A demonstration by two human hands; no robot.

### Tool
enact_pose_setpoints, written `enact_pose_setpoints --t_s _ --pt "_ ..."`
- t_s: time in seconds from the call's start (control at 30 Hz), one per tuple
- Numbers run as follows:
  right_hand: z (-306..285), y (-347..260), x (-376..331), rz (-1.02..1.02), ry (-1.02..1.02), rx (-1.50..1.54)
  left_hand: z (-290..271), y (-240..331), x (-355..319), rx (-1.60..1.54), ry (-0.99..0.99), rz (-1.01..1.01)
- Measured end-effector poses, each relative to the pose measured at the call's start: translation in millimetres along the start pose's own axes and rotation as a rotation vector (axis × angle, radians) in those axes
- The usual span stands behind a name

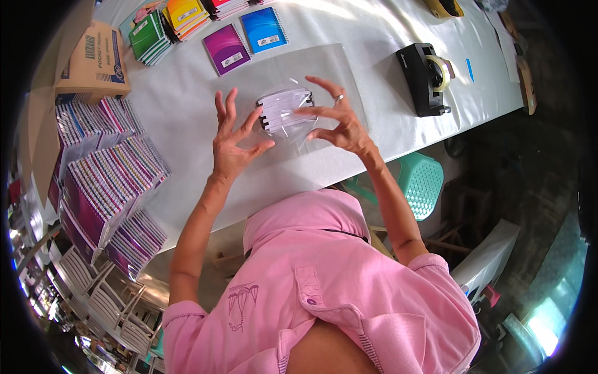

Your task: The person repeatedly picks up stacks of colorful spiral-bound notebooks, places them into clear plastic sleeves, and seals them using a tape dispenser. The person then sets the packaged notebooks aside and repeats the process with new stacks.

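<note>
A small stack of notebooks (283,111) in loose clear plastic sits on the table between my hands, its white page edges up and dark bits at both ends. My left hand (232,149) is at its left side, fingers spread, with one fingertip by the dark end. From the right, my right hand (346,128), with a ring on one finger, reaches over; one finger lies across the plastic and the others stand apart. Neither hand is closed around the stack. Just beyond lie a purple notebook (225,50) and a blue notebook (264,30).
Green notebooks (149,38) and yellow notebooks (185,15) stand in piles at the far left. A cardboard box (93,62) and rows of spiral notebooks (115,177) fill the left side. A black tape dispenser (420,81) stands right, with a green stool (423,187) below the table edge.
</note>
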State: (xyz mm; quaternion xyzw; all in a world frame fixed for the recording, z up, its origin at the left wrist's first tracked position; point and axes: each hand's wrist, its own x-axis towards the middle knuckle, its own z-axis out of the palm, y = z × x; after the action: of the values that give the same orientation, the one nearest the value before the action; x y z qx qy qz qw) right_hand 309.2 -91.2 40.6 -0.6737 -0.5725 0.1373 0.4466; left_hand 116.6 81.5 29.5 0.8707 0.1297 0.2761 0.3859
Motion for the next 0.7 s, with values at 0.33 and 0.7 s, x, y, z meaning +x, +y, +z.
enact_pose_setpoints --t_s 0.33,0.7 --pt "20.2 7.4 -2.3 0.049 0.042 0.077 12.1 -9.0 15.2 0.087 -0.035 0.144" --pt "6.4 0.9 32.7 0.147 0.036 0.018 7.7 -5.0 45.0 0.003 -0.049 0.05"
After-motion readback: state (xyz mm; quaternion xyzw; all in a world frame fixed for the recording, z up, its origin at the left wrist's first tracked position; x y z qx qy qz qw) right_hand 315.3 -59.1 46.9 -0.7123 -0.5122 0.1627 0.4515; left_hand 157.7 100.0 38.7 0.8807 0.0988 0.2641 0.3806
